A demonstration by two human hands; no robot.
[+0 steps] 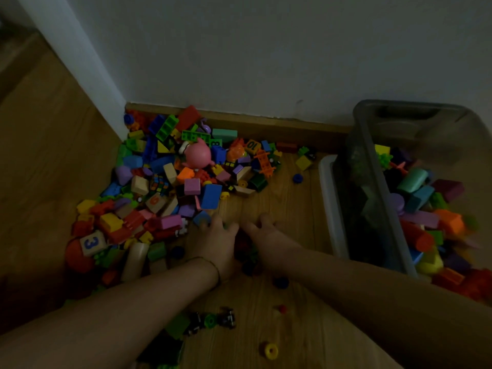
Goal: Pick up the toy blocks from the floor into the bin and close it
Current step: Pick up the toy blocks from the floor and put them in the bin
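A big heap of coloured toy blocks (170,182) lies on the wooden floor in the wall corner. At its near edge my left hand (217,243) and my right hand (267,235) are down on the floor side by side, backs up and fingers curled under. Between them they cup a small dark cluster of blocks (246,251). The view is dim and the fingertips are hidden. The translucent grey bin (372,182) stands at the right, uncovered and partly filled with blocks (426,209).
A white lid (328,198) lies on the floor against the bin's left side. Loose pieces sit near me: a yellow ring (269,350), a small toy car (227,318), a blue round piece (297,178). White wall and wooden skirting (266,126) close off the back.
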